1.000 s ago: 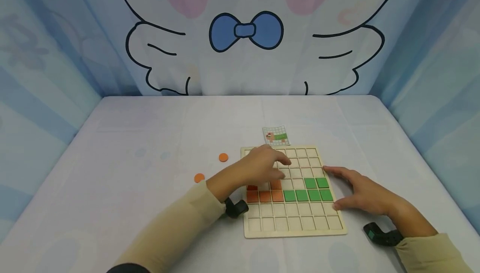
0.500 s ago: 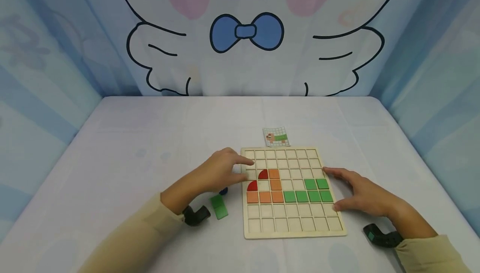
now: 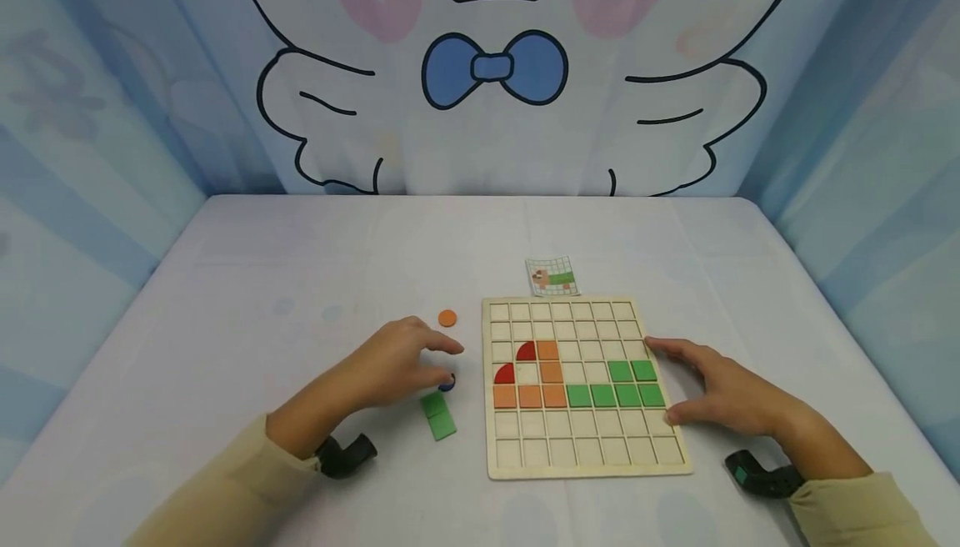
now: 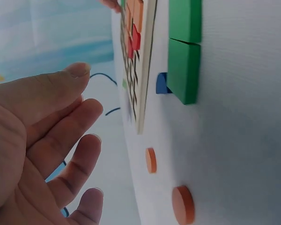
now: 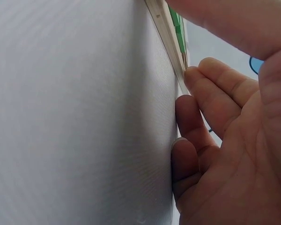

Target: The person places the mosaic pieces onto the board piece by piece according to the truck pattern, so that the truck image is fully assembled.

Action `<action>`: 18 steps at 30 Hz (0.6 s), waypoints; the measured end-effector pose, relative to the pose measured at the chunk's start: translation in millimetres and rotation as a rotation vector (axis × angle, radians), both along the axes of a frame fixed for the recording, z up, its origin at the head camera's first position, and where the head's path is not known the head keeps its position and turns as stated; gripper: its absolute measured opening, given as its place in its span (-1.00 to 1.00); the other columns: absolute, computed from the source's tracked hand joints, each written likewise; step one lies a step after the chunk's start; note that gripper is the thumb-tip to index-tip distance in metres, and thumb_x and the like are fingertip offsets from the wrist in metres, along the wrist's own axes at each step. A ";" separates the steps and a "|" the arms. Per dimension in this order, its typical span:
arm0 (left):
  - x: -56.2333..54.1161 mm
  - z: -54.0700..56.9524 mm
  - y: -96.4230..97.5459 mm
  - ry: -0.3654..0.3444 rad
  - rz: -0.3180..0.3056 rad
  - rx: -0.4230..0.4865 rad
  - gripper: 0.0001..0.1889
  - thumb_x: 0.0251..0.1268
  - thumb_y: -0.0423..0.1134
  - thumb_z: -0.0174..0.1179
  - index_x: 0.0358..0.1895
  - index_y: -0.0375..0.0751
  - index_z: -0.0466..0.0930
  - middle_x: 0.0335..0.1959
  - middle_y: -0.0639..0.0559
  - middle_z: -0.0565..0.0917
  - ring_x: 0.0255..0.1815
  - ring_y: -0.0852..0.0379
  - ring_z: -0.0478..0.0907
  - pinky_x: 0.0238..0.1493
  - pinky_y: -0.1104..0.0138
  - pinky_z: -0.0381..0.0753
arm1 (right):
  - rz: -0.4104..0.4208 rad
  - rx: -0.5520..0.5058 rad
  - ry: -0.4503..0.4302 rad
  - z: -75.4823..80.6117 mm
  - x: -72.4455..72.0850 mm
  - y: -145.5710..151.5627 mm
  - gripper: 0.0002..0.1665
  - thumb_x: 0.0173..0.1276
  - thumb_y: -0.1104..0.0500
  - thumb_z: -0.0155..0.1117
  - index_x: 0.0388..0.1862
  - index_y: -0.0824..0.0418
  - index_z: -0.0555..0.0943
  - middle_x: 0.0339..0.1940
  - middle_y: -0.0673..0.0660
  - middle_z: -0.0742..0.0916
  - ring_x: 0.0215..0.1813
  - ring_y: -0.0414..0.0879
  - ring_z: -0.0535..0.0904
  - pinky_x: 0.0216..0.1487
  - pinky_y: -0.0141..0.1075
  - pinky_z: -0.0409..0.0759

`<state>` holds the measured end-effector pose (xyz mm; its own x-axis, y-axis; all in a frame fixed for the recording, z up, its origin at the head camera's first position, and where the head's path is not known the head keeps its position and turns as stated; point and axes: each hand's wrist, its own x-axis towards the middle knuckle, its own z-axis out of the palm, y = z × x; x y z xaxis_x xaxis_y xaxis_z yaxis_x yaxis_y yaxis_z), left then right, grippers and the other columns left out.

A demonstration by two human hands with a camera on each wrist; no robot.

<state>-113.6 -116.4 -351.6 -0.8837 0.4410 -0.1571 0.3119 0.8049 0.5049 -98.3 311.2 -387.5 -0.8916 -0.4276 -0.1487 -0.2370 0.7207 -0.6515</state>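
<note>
My left hand (image 3: 393, 368) hovers left of the wooden grid board (image 3: 588, 451), thumb and fingers apart with nothing between them. Beneath its thumb is a small dark blue piece (image 3: 447, 383), partly covered in the head view. Two green squares (image 3: 438, 415) lie beside it, and an orange disc (image 3: 447, 318) lies just beyond the index finger. The left wrist view shows a second orange disc (image 4: 183, 205). My right hand (image 3: 731, 388) rests at the board's right edge, thumb and index fingertip spread along it. Orange squares (image 3: 529, 395), red quarter-circles (image 3: 505, 373) and green squares (image 3: 616, 395) sit in the board's cells.
A small picture card (image 3: 552, 277) with a green and orange grid figure lies just past the board's far edge. The white tablecloth (image 3: 300, 255) covers the table, and a printed curtain (image 3: 491, 147) hangs behind it.
My left hand has drawn back leftward from over the board to beside it, uncovering the red and orange pieces in its cells. The right hand has stayed at the board's edge.
</note>
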 end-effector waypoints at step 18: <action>10.1 -20.5 -15.9 -0.044 -0.057 -0.088 -0.63 0.04 -0.22 0.54 -0.02 0.04 0.78 -0.16 0.27 0.67 -0.06 0.16 0.47 -0.08 0.25 0.50 | -0.009 -0.012 -0.011 0.5 1.4 -0.5 0.10 0.09 -0.07 0.59 0.51 0.28 0.28 0.45 0.40 0.37 0.46 0.39 0.18 0.27 0.32 0.13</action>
<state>-103.5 -132.3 -372.2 -0.8489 0.4734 -0.2351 0.3378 0.8280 0.4475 -96.9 310.7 -387.0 -0.8939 -0.4213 -0.1529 -0.2236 0.7148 -0.6627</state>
